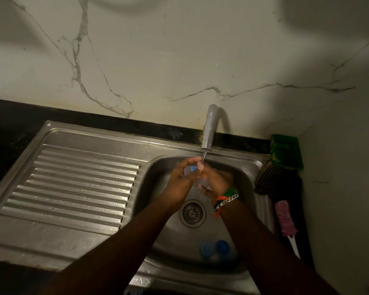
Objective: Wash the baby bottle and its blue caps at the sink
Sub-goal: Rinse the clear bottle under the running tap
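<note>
Water runs from the tap (209, 133) onto the clear baby bottle (191, 171), which the left hand (180, 179) and right hand (216, 182) both grip with curled fingers over the sink (249, 167). Two blue caps (214, 248) lie in the basin at six o'clock from the drain (192, 213), and a pink brush (285, 218) rests on the rim at three o'clock.

Above your hands (197, 179), the tap spout (209, 128) blocks upward passage. Below your wrists, two blue caps (214, 248) occupy the basin floor. Left, the ribbed drainboard (77, 184) lies bare; right, a scrubber (266, 179) and bottle brush (285, 220) crowd the rim.
</note>
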Demonstrator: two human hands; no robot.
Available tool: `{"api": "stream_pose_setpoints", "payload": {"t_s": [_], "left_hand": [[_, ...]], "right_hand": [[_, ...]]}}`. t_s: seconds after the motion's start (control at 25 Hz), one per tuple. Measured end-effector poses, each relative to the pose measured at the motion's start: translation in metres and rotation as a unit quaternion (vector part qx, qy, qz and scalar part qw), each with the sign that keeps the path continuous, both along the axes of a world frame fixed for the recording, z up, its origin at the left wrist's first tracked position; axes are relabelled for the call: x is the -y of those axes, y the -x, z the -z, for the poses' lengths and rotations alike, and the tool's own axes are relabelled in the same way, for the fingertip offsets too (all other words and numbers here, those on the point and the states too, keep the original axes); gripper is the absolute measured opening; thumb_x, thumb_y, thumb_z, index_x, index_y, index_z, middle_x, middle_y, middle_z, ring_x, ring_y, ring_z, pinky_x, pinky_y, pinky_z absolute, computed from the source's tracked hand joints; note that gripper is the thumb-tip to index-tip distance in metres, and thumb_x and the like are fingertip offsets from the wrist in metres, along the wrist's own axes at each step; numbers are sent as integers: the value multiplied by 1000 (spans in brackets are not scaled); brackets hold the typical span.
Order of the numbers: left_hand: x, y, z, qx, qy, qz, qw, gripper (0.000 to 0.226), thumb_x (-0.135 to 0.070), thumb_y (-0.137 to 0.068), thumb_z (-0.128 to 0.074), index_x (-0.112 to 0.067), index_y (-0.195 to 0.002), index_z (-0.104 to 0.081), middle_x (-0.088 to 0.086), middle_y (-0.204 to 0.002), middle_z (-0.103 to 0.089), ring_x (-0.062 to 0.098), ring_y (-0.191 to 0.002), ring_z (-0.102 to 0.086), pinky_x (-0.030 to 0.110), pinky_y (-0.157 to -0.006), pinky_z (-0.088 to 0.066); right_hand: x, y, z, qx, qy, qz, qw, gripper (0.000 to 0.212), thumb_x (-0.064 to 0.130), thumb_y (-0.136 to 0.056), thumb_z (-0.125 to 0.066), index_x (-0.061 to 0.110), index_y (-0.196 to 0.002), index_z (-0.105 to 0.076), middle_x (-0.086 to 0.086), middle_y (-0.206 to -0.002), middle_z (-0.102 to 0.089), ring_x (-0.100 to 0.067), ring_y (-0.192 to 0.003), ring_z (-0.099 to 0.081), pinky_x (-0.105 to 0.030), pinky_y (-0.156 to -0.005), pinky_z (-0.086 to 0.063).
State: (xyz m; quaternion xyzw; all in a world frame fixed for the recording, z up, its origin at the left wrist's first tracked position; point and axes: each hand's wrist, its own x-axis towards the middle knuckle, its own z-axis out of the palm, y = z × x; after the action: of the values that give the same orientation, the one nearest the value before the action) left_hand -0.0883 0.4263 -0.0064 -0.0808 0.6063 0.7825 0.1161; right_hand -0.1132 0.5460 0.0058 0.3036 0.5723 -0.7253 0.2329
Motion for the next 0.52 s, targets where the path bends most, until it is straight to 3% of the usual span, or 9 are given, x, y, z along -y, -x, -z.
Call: {"api": "stream_pose_setpoints", "payload": {"t_s": [0.12, 0.24, 0.36, 0.44, 0.52], "left_hand": [[5, 4, -6, -42, 51, 54, 996, 35, -15, -99, -63, -12, -133, -57, 6, -124, -68, 24, -114, -69, 41, -93, -59], [4, 15, -7, 118, 48, -68, 989, 34, -30, -98, -63, -8, -124, -63, 16, -122, -69, 31, -111, -69, 53, -98, -56], [-10, 15, -9, 231, 35, -93, 968, 36, -44, -93, -68, -14, -114, -66, 8, -111, -72, 24, -100, -70, 39, -77, -60], [-21, 9, -11, 211, 23, -111, 971, 39, -40, -89, -75, -20, -118, -60, 2, -110, -68, 15, -94, -68, 26, -59, -58], [-26, 3, -5, 138, 52, -122, 982, 48, -26, -84, -82, -20, -124, -57, 1, -113, -66, 15, -94, -69, 19, -60, -58]], "right_hand": [[0, 0, -2, -3, 25, 55, 998, 17, 30, -92, -69, 15, -84, -70, 2, -68, -72, -11, -56, -68, -24, -51, -54], [2, -2, -1, -8, 3, 4, 1000, 20, 30, -98, -61, 12, -93, -71, -8, -94, -75, -16, -77, -73, -25, -61, -56], [7, -9, 8, -6, -5, 47, 999, 21, 30, -97, -62, 11, -93, -70, -14, -100, -74, -21, -84, -73, -28, -64, -55], [8, -17, 13, 0, -15, 108, 994, 24, 34, -91, -70, 11, -97, -69, -13, -98, -74, -23, -89, -73, -30, -67, -55], [7, -20, 10, 21, 29, 147, 989, 31, 31, -93, -67, 5, -110, -66, -18, -110, -70, -29, -104, -69, -36, -75, -56]]}}
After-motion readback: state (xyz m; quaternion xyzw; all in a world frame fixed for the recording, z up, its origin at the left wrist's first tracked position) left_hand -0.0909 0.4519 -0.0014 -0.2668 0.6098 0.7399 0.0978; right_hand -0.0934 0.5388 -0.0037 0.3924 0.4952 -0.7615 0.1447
